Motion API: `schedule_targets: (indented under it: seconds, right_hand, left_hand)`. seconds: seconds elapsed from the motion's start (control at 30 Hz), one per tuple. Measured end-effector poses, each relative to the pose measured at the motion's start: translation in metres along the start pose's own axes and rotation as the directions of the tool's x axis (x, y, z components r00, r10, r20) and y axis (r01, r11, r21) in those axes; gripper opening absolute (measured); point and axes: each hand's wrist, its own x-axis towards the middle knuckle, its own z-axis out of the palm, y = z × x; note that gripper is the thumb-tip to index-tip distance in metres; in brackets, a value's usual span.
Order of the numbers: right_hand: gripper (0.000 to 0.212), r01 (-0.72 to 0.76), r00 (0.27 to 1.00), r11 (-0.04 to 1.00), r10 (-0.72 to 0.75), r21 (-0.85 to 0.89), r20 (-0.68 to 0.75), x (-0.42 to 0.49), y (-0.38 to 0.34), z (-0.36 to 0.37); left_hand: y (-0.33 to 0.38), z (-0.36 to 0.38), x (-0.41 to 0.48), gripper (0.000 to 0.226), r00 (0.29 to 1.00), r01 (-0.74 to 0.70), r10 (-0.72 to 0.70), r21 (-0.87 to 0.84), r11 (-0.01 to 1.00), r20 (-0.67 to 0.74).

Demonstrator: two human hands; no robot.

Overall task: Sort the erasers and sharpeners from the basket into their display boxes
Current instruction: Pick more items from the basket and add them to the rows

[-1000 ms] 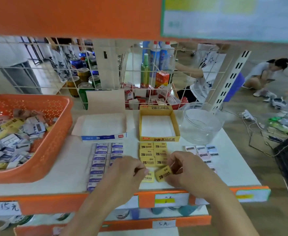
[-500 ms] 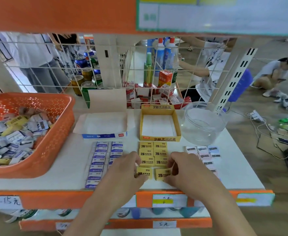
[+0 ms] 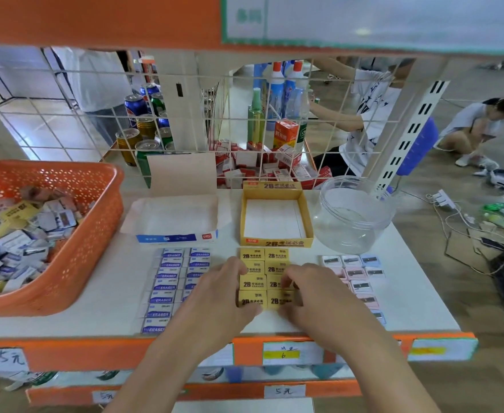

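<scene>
Yellow 2B erasers [image 3: 264, 256] lie in two columns on the white shelf [image 3: 110, 278]. My left hand [image 3: 221, 296] pinches the nearest left yellow eraser [image 3: 252, 299], and my right hand [image 3: 313, 296] pinches the nearest right one [image 3: 277, 300]; both erasers lie flat at the end of their columns. Behind them stands the empty yellow display box [image 3: 276, 242]. Blue-and-white erasers [image 3: 167, 284] lie in rows to the left, below an open blue-and-white display box [image 3: 176, 237]. Pastel sharpeners [image 3: 355, 271] lie to the right. The orange basket [image 3: 75, 257] at far left holds several mixed items.
A clear plastic jar [image 3: 355, 216] stands at the back right of the shelf. A wire grid [image 3: 274, 93] closes off the back, with cans and bottles behind it. The shelf's orange front edge [image 3: 90, 353] runs just under my wrists. People are beyond the grid and on the floor to the right.
Both hands moved forward and set their yellow erasers down flat, side by side, at the near end of the two yellow columns. The view has shifted slightly.
</scene>
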Motion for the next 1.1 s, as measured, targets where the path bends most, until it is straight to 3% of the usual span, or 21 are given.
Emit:
schedule_targets:
  seconds: [1.1]
  right_hand:
    - [0.029,-0.016,0.999,1.000,0.015,0.020,0.041,0.008,0.004,-0.007]
  left_hand:
    - [-0.008,-0.005,0.014,0.037,0.998,-0.015,0.014,0.011,1.000,0.064]
